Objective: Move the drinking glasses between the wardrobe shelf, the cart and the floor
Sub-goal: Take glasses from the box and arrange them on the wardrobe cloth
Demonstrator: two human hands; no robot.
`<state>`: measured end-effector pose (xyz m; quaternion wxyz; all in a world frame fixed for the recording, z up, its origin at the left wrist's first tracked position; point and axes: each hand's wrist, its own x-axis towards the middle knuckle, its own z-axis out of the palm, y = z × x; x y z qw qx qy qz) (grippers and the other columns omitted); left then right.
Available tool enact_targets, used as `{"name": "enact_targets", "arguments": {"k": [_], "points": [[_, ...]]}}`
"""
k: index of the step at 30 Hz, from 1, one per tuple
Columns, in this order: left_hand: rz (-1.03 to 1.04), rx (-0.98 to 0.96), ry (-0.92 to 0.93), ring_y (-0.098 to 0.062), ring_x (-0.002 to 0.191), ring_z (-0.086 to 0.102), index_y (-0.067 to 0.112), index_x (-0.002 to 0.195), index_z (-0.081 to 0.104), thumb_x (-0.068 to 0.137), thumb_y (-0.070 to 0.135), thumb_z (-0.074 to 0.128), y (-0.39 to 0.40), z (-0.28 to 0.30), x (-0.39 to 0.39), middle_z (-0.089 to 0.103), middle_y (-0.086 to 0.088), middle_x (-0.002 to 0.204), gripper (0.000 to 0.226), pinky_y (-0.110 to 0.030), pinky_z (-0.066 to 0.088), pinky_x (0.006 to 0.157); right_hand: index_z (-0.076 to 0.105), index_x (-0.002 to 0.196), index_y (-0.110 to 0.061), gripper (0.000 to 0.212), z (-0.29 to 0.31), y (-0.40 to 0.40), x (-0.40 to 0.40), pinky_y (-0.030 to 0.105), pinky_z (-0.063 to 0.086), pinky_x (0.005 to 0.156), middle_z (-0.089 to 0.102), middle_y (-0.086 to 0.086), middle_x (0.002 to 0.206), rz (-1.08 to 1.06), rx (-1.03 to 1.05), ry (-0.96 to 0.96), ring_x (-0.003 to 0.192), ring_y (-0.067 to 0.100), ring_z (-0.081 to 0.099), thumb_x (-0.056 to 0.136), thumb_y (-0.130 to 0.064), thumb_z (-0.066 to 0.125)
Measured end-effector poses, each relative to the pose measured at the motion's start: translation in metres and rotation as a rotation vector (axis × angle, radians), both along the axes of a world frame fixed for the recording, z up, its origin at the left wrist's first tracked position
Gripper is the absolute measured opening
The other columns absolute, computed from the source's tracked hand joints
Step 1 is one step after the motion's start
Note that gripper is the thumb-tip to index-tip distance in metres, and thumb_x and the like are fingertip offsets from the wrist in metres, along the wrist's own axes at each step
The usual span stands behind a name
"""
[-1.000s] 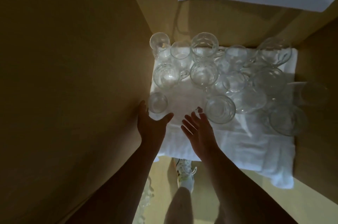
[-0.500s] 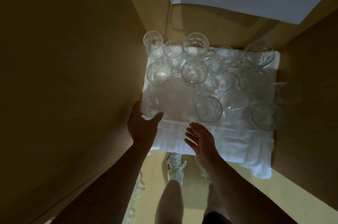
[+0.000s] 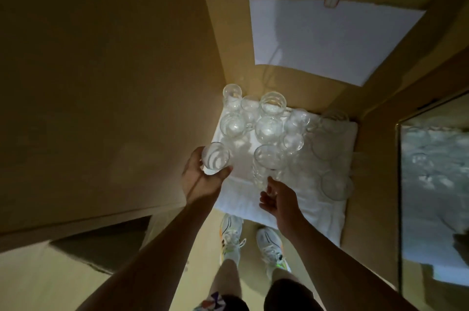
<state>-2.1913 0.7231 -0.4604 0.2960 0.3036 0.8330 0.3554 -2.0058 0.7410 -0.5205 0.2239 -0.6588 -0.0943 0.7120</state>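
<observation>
Two hands, each holding a clear drinking glass over the shelf.

The left hand (image 3: 200, 178) curls round a short clear glass with swirly lines (image 3: 215, 159), thumb on its right side, fingers on its left. The right hand (image 3: 278, 199) grips the bottom of a tall clear bumpy glass (image 3: 266, 168), which sticks up past the fingertips. More clear glasses (image 3: 269, 117) stand behind on a white folded towel (image 3: 304, 204).

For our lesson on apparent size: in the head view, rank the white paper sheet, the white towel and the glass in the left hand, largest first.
1. White towel
2. Paper sheet, nearly as large
3. Glass held by the left hand
</observation>
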Motion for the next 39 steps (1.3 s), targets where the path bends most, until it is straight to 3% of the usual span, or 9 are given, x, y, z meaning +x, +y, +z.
{"name": "enact_targets", "arguments": {"k": [6,8,11,16,21,25,28,35,39], "points": [[0.016,0.119,-0.003,-0.015,0.111,0.064,0.033,0.128,0.058,0.064,0.04,0.093,-0.001,0.08,0.007,0.068,0.009,0.12,0.074,-0.043,0.053,0.096,0.066,0.092,-0.016,0.022,0.094,0.039,-0.015,0.04,0.057,0.083,0.063,0.024,0.096,0.068,0.114,0.011,0.107,0.04,0.067,0.097,-0.037,0.062],[0.026,0.177,-0.017,-0.016,0.112,0.064,0.032,0.13,0.059,0.065,0.039,0.093,-0.002,0.108,0.006,0.068,0.008,0.121,0.073,-0.043,0.052,0.098,0.064,0.09,-0.016,0.024,0.126,0.045,-0.016,0.035,0.057,0.075,0.063,0.015,0.094,0.076,0.17,0.003,0.089,0.031,0.069,0.097,-0.039,0.062],[0.029,0.249,-0.023,-0.017,0.112,0.063,0.029,0.13,0.06,0.065,0.037,0.093,0.0,0.148,0.004,0.067,0.005,0.122,0.073,-0.044,0.052,0.099,0.055,0.074,-0.019,0.027,0.163,0.051,-0.015,0.03,0.045,0.062,0.046,0.006,0.07,0.067,0.285,0.072,0.055,0.019,0.045,0.098,-0.029,0.06],[-0.01,0.403,0.052,-0.018,0.113,0.061,0.024,0.129,0.062,0.064,0.035,0.094,0.0,0.216,-0.003,0.065,0.006,0.121,0.073,-0.041,0.051,0.097,0.04,0.061,-0.018,0.038,0.238,0.055,-0.022,0.021,0.025,0.045,0.029,0.0,0.051,0.083,0.4,0.046,0.039,0.013,0.029,0.097,-0.024,0.054],[-0.098,0.541,0.054,-0.017,0.117,0.06,0.026,0.126,0.061,0.066,0.034,0.093,-0.013,0.272,-0.011,0.066,0.006,0.124,0.069,-0.04,0.05,0.1,0.048,0.068,-0.015,0.036,0.298,0.029,-0.018,0.032,0.052,0.063,0.054,0.017,0.077,0.101,0.545,-0.05,0.064,0.025,0.056,0.097,-0.035,0.056],[-0.172,0.643,0.017,-0.013,0.116,0.06,0.027,0.131,0.06,0.068,0.036,0.093,-0.038,0.303,-0.016,0.065,0.009,0.123,0.072,-0.039,0.049,0.104,0.052,0.074,-0.012,0.038,0.341,-0.003,-0.014,0.043,0.059,0.072,0.067,0.025,0.087,0.094,0.65,-0.099,0.075,0.033,0.066,0.098,-0.04,0.055],[-0.216,0.718,-0.003,-0.011,0.117,0.058,0.028,0.129,0.061,0.068,0.042,0.092,-0.06,0.321,-0.018,0.064,0.012,0.123,0.071,-0.034,0.047,0.105,0.049,0.068,-0.012,0.041,0.369,-0.034,-0.007,0.047,0.059,0.078,0.068,0.028,0.089,0.095,0.709,-0.15,0.072,0.033,0.065,0.099,-0.039,0.055],[-0.332,0.788,-0.115,-0.012,0.122,0.056,0.031,0.136,0.054,0.07,0.055,0.086,-0.102,0.333,-0.01,0.062,0.005,0.132,0.077,-0.034,0.047,0.104,0.041,0.062,-0.017,0.044,0.399,-0.11,0.009,0.028,0.048,0.054,0.052,0.019,0.073,0.037,0.768,-0.191,0.046,0.021,0.045,0.1,-0.038,0.05],[-0.345,0.816,-0.22,-0.011,0.11,0.064,0.033,0.131,0.054,0.064,0.067,0.081,-0.128,0.335,0.003,0.068,0.009,0.117,0.08,-0.036,0.052,0.099,0.039,0.059,-0.018,0.044,0.405,-0.152,0.019,0.029,0.04,0.055,0.05,0.022,0.077,0.001,0.792,-0.211,0.049,0.021,0.042,0.098,-0.036,0.05]]}}
